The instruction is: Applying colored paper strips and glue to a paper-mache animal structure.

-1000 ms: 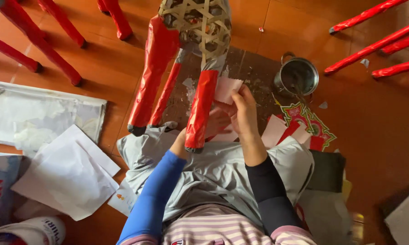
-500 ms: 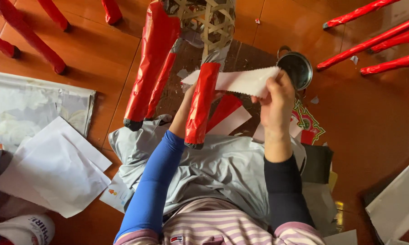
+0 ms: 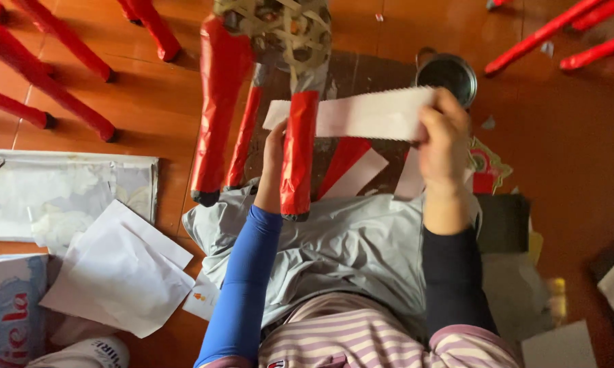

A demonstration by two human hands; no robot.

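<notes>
Now the paper strip (image 3: 361, 116), white with one zigzag edge, is held flat in the air above the lap, stretched between the two hands. The right hand (image 3: 444, 140) is closed on its right end, thumb and fingers pinching it. The left hand (image 3: 274, 153) reaches up to the left end, but a red-wrapped leg (image 3: 298, 153) of the frame covers most of it, so I cannot tell how it grips. The hands are well apart, one at each end of the strip.

This leg belongs to a woven bamboo frame (image 3: 279, 27) with other red legs (image 3: 215, 109), standing just in front of the knees. A grey cloth (image 3: 341, 245) lies over the lap. Behind the strip a small metal pot (image 3: 450, 71) stands on the wooden floor (image 3: 150, 102). Red and white paper pieces (image 3: 351, 167) lie under the strip. At the left, white sheets (image 3: 119, 272) lie on the floor, and red sticks (image 3: 48, 82) are near the top corners.
</notes>
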